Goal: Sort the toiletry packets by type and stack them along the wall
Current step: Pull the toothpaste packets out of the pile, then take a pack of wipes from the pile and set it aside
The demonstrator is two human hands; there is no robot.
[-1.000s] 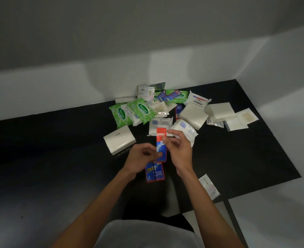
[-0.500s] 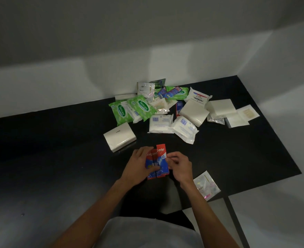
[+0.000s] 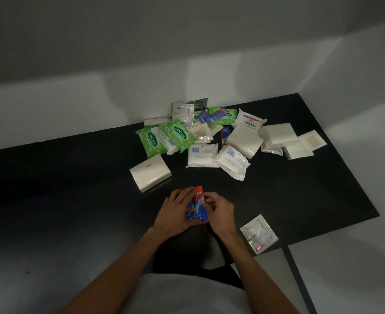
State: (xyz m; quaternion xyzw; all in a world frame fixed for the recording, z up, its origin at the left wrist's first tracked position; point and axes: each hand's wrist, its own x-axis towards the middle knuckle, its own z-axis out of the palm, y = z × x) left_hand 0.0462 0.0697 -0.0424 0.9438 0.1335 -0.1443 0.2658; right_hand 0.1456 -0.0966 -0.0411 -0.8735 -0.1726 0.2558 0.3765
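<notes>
Red and blue toothpaste sachets (image 3: 197, 206) lie bunched together near the table's front edge. My left hand (image 3: 175, 210) rests over their left side with fingers curved on them. From the right, my right hand (image 3: 218, 210) pinches their edge. Farther back lies the mixed pile: green Sanicare wipe packs (image 3: 164, 138), white Dove packs (image 3: 217, 158), plain white tissue packs (image 3: 243, 141) and small sachets by the wall. One white tissue pack (image 3: 150, 172) lies apart on the left.
A silver Dove sachet (image 3: 258, 233) lies at the front right edge of the black table (image 3: 73, 189). Flat white plaster packets (image 3: 304, 145) sit at the far right. The white wall (image 3: 119, 109) runs along the table's back.
Both hands have brought the raised toothpaste sachet down toward me onto the other sachets on the table, and now gather them into one bunch.
</notes>
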